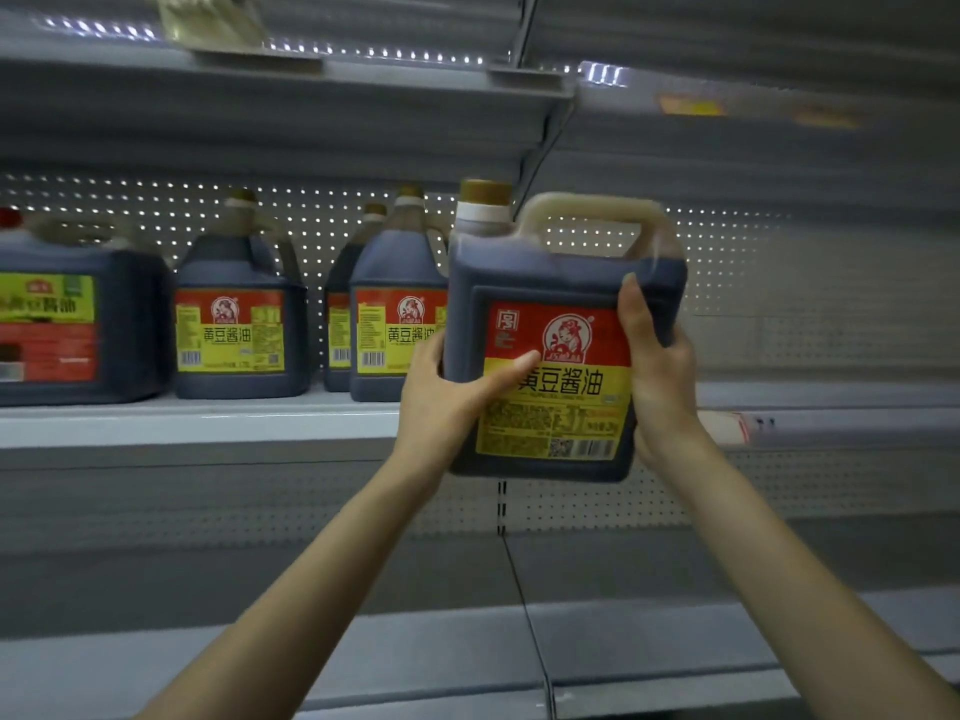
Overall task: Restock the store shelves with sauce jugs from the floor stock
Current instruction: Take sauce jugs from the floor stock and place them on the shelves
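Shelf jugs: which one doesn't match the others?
The leftmost jug: red cap and a green-and-yellow label top. The other shelved jugs have brown caps and red-topped labels.

Head camera (wide-angle) looks straight ahead at the shelf (pixel 197 423) — close up.

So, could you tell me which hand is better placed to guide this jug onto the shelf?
Probably the right hand: it grips the held jug on the side facing bare shelf, while the left hand sits near the shelved jug.
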A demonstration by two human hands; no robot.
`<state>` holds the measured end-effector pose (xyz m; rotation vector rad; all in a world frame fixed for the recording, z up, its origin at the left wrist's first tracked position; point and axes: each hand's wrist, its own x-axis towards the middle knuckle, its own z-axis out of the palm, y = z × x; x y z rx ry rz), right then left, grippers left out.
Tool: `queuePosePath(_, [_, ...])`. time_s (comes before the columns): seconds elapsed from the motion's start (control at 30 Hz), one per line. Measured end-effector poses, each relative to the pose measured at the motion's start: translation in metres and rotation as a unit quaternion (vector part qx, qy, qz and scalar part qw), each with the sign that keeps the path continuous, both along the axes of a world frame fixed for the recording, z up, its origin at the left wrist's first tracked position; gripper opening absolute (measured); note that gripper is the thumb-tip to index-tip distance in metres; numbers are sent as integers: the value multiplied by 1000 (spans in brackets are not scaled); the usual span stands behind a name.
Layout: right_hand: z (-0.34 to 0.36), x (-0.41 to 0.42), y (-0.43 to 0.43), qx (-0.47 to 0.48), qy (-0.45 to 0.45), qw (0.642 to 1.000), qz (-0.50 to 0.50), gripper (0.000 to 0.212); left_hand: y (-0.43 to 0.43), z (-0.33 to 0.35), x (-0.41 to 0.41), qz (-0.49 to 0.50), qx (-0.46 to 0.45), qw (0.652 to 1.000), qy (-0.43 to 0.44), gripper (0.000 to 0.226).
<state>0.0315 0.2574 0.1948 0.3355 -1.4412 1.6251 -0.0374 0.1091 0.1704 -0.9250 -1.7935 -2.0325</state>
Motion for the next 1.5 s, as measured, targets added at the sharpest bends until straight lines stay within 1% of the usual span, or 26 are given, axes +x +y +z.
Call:
queuePosePath(0.17, [31, -29, 34, -5, 39, 999, 15, 57, 37, 35, -22, 20, 18, 1000, 14, 97])
queuePosePath(0.3, [43, -64, 63, -23, 34, 999, 12, 36, 66, 49, -45, 27, 14, 999, 11, 94])
queuePosePath(0.33, [44, -74, 70, -25, 30, 999, 7, 34, 73, 50, -52, 29, 11, 999, 10, 89])
queuePosePath(0.37, [44, -84, 75, -23, 26, 999, 3, 35, 79, 49, -58, 30, 12, 999, 11, 79])
queuePosePath(0.43, [43, -103, 82, -9, 11, 1000, -2, 47, 90, 45, -73, 38, 24, 999, 4, 63])
queuePosePath(0.47, [42, -112, 84, 2, 0, 1000, -9, 53, 94, 41, -79, 45, 32, 998, -4, 63])
queuePosePath(0.5, [42, -121, 87, 13, -10, 1000, -13, 57, 98, 38, -86, 57, 37, 998, -8, 70])
queuePosePath(0.57, [40, -137, 94, 29, -24, 999, -18, 58, 105, 33, -96, 87, 32, 996, -2, 85])
queuePosePath(0.6, [38, -144, 98, 28, -31, 999, -19, 57, 108, 32, -100, 100, 23, 995, 2, 88])
queuePosePath(0.67, [36, -157, 106, 26, -44, 998, -24, 54, 113, 31, -107, 120, 9, 993, 14, 89])
queuePosePath(0.77, [37, -173, 115, 30, -64, 997, -25, 44, 122, 32, -121, 138, -7, 990, 17, 79])
queuePosePath(0.8, [38, -178, 118, 23, -73, 997, -22, 43, 123, 33, -125, 143, -9, 990, 15, 80])
queuePosePath(0.87, [39, -188, 121, 16, -97, 995, -26, 49, 128, 33, -134, 157, -10, 988, 5, 89])
queuePosePath(0.93, [40, -199, 124, 25, -117, 992, -48, 62, 132, 34, -141, 164, -11, 986, -14, 93])
queuePosePath(1.0, [41, -206, 126, 43, -137, 988, -60, 78, 134, 35, -147, 158, -12, 987, -33, 86])
queuePosePath(1.03, [43, -206, 127, 56, -150, 985, -63, 83, 135, 35, -150, 154, -14, 987, -37, 82])
queuePosePath(1.1, [45, -205, 128, 84, -173, 978, -76, 84, 136, 37, -152, 158, -24, 987, -31, 84])
queuePosePath(1.17, [41, -200, 131, 126, -160, 974, -96, 79, 139, 43, -152, 178, -48, 983, -11, 87])
queuePosePath(1.2, [35, -196, 133, 162, -153, 969, -103, 84, 140, 46, -150, 191, -58, 980, 0, 86])
queuePosePath(1.3, [18, -181, 137, 279, -170, 942, -75, 124, 145, 62, -146, 226, -73, 971, 21, 94])
queuePosePath(1.37, [12, -177, 141, 343, -203, 915, -66, 143, 149, 72, -142, 252, -92, 963, 34, 107])
queuePosePath(1.43, [13, -177, 143, 371, -237, 895, -74, 150, 155, 76, -141, 280, -117, 952, 35, 120])
queuePosePath(1.5, [15, -180, 144, 373, -251, 889, -88, 151, 160, 76, -143, 307, -122, 943, 47, 124])
